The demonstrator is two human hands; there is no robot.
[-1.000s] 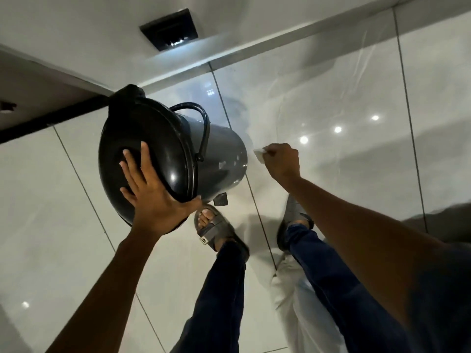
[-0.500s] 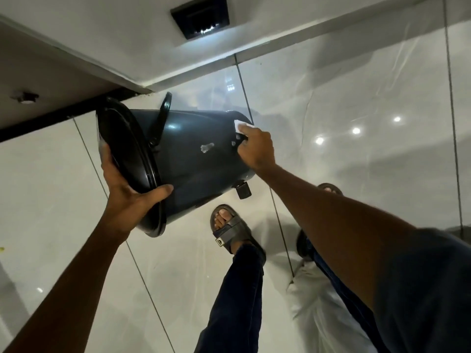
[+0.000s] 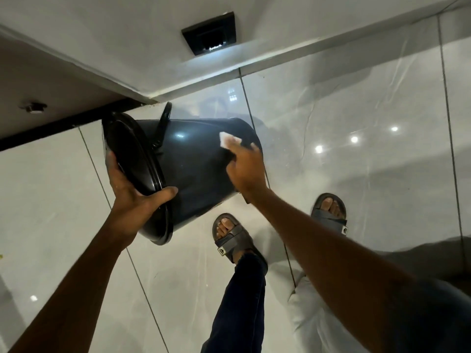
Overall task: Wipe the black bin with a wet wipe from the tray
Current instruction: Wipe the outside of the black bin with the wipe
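The black bin (image 3: 193, 164) is held off the floor, tipped on its side, lid end towards me at the left. My left hand (image 3: 132, 192) grips the rim of its lid, thumb across the edge. My right hand (image 3: 244, 164) presses a small white wet wipe (image 3: 224, 139) flat against the bin's rounded side near its base end. The bin's carrying handle (image 3: 163, 123) sticks up behind the lid. Part of the bin's base is hidden behind my right hand. No tray is in view.
Glossy pale floor tiles (image 3: 356, 138) lie below, with a white skirting and wall (image 3: 127, 42) beyond. A black wall plate (image 3: 210, 33) sits on the wall. My feet in grey sandals (image 3: 234, 238) stand under the bin.
My right hand has slid the wipe leftwards along the bin's side, away from the base edge. The bin has stayed tipped on its side in my left hand.
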